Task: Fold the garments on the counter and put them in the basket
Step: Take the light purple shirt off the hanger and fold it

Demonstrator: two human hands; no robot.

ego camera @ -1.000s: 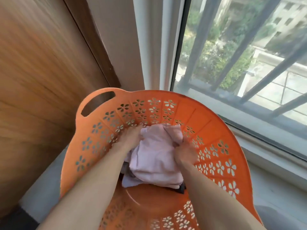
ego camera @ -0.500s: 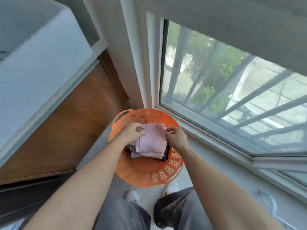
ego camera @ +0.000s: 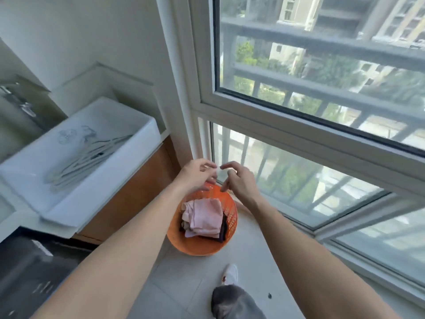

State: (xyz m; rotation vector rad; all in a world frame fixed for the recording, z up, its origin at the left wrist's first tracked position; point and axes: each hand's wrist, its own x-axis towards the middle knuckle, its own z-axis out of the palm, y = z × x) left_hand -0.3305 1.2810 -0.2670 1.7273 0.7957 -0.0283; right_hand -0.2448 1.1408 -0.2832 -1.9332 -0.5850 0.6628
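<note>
An orange plastic basket [ego camera: 195, 246] stands on the tiled floor below the window. A folded pale pink garment [ego camera: 204, 216] lies on top of a small stack in it, with a dark garment [ego camera: 223, 230] showing at the stack's right side. My left hand [ego camera: 195, 174] and my right hand [ego camera: 236, 180] hover above the basket's far rim, apart from the clothes, fingers loosely curled and holding nothing.
A white sink basin [ego camera: 99, 166] on the wooden counter [ego camera: 128, 199] at the left holds several pale hangers [ego camera: 85, 160]. A large window [ego camera: 310, 111] fills the right side. My knee [ego camera: 232, 302] and white shoe [ego camera: 230, 273] show at the bottom.
Both hands have let go of the pink garment and lifted out of the basket. My head has risen, so the basket now looks small and far below.
</note>
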